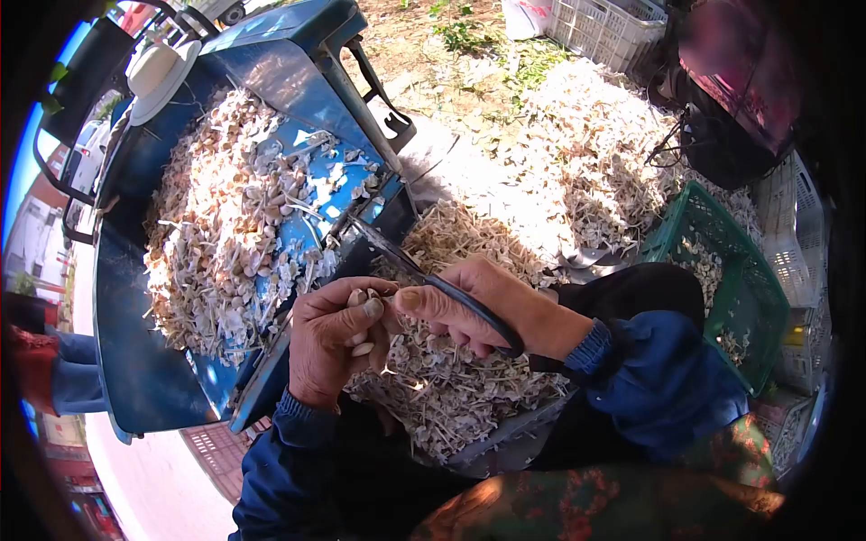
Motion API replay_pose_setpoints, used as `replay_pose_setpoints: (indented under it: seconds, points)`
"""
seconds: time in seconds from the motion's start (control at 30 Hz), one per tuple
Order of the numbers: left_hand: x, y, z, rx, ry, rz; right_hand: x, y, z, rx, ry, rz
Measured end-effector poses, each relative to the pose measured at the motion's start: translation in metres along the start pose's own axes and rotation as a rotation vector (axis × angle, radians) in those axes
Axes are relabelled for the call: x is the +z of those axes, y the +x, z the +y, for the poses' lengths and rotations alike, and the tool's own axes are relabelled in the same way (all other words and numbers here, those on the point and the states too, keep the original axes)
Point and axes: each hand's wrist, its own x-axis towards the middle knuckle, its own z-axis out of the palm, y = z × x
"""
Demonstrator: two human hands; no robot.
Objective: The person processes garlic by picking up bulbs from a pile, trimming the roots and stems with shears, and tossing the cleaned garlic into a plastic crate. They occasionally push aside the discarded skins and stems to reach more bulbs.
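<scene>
Several pale garlic cloves [362, 338] lie in my left hand [338, 334], its fingers curled round them. Close beside it on the right, my right hand [478, 307] is closed on a dark curved tool [431, 279], whose long end points up and left toward the blue cart. My right thumb reaches to the fingertips of my left hand, where the two hands nearly meet. Below and behind both hands spreads a heap of dry husks and stalks [460, 397].
A blue cart [144, 361] at left holds a garlic pile [221, 225]; a pale hat [161, 77] rests on its edge. At right are a green crate [744, 334] and another person [735, 90]. Husks [577, 153] cover the ground ahead. Another person's legs [72, 374] show far left.
</scene>
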Motion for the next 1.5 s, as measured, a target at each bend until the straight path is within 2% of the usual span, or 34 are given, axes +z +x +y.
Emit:
replay_pose_setpoints:
  seconds: [0.07, 0.17, 0.23, 0.3, 0.43, 0.5, 0.53, 0.6, 0.63, 0.7, 0.77, 0.83, 0.87, 0.9, 0.97, 1.03, 1.1, 1.13, 1.17, 1.23, 1.3, 1.37, 1.43, 1.5]
  points:
    - [-0.02, 0.008, -0.01, -0.128, -0.188, -0.097, -0.008, -0.004, -0.018, 0.026, 0.098, -0.015]
    - [-0.05, 0.024, -0.025, -0.141, -0.329, -0.018, -0.009, -0.002, -0.02, 0.054, 0.258, -0.04]
    - [-0.085, 0.043, -0.025, -0.094, -0.465, 0.066, -0.005, -0.001, -0.013, 0.119, 0.374, 0.064]
    - [-0.11, 0.067, -0.012, -0.021, -0.297, 0.398, -0.005, -0.001, -0.015, 0.129, 0.423, 0.061]
    - [-0.152, 0.121, -0.005, 0.21, 0.167, 0.746, -0.012, -0.005, -0.026, 0.154, 0.375, 0.071]
    - [-0.18, 0.153, -0.022, 0.481, 0.542, 0.873, -0.015, -0.006, -0.027, 0.131, 0.401, 0.09]
    - [-0.183, 0.161, -0.021, 0.486, 0.541, 0.871, -0.018, -0.007, -0.029, 0.15, 0.412, 0.089]
    - [-0.187, 0.177, -0.019, 0.52, 1.023, 0.935, -0.024, -0.008, -0.032, 0.152, 0.418, 0.097]
    - [-0.191, 0.183, -0.02, 0.524, 1.019, 0.93, -0.027, -0.009, -0.033, 0.161, 0.423, 0.097]
    - [-0.198, 0.188, -0.027, 0.229, 1.084, 0.784, -0.031, -0.009, -0.034, 0.16, 0.429, 0.113]
    - [-0.179, 0.176, -0.021, 0.163, 1.134, 0.77, -0.034, -0.012, -0.034, 0.162, 0.453, 0.126]
    - [-0.191, 0.175, -0.035, 0.272, 1.244, 0.729, -0.036, -0.013, -0.034, 0.126, 0.417, 0.1]
    - [-0.187, 0.171, -0.045, 0.448, 1.402, 0.76, -0.036, -0.014, -0.033, 0.126, 0.423, 0.101]
    - [-0.183, 0.171, -0.054, 0.447, 1.405, 0.758, -0.035, -0.013, -0.031, 0.116, 0.415, 0.099]
    - [-0.176, 0.168, -0.062, 0.617, 1.494, 0.826, -0.034, -0.015, -0.032, 0.098, 0.403, 0.093]
    - [-0.176, 0.166, -0.058, 0.666, 1.571, 0.8, -0.033, -0.017, -0.036, 0.128, 0.33, 0.08]
    - [-0.174, 0.162, -0.053, 0.44, 0.918, 0.695, -0.031, -0.016, -0.034, 0.12, 0.342, 0.08]
    - [-0.18, 0.163, -0.05, 0.794, 1.013, 0.541, -0.029, -0.016, -0.035, 0.113, 0.358, 0.075]
    - [-0.187, 0.16, -0.049, 0.795, 1.016, 0.551, -0.028, -0.017, -0.037, 0.11, 0.354, 0.067]
    - [-0.191, 0.148, -0.033, 0.211, 0.023, 0.689, -0.027, -0.018, -0.043, 0.014, 0.402, 0.123]
    - [-0.193, 0.134, -0.024, 0.157, -0.094, 0.67, -0.029, -0.017, -0.044, 0.022, 0.396, 0.068]
    - [-0.189, 0.121, -0.02, 0.194, -0.377, 0.498, -0.026, -0.017, -0.045, 0.03, 0.336, 0.097]
    - [-0.188, 0.11, -0.019, 0.185, -0.41, 0.515, -0.02, -0.011, -0.039, 0.039, 0.309, 0.091]
    - [-0.191, 0.102, -0.018, 0.155, -0.535, 0.361, -0.012, -0.005, -0.038, 0.028, 0.251, 0.078]
